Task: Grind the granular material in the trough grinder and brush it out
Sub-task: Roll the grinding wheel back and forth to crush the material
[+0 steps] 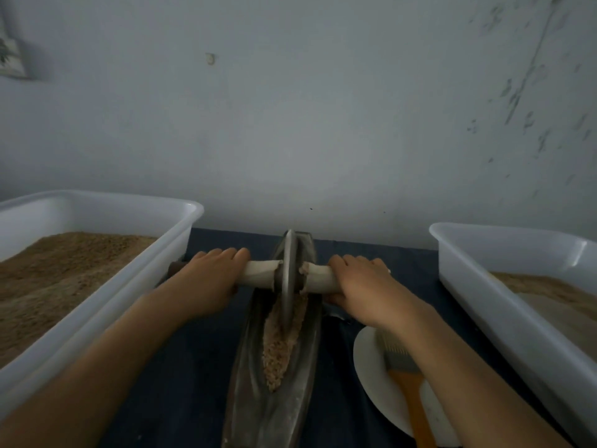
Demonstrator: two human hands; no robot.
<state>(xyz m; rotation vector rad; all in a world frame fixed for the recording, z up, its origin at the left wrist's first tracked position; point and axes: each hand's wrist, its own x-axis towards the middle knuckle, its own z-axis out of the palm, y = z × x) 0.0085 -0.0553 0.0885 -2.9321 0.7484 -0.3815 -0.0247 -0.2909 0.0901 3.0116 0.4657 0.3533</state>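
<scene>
A dark boat-shaped trough grinder point(250, 376) lies lengthwise on the blue cloth in front of me. Brown granular material point(276, 354) fills its groove. A metal grinding wheel point(288, 276) stands upright in the groove toward the far end, on a pale crosswise axle handle point(261, 272). My left hand point(210, 279) grips the handle left of the wheel. My right hand point(365, 282) grips it on the right. A brush point(408, 386) with an orange handle lies on a white plate point(371, 373) under my right forearm.
A white plastic tub point(106, 302) heaped with brown grain stands on the left. Another white tub point(504, 305) with finer brown powder stands on the right. A pale wall rises just behind the table's far edge.
</scene>
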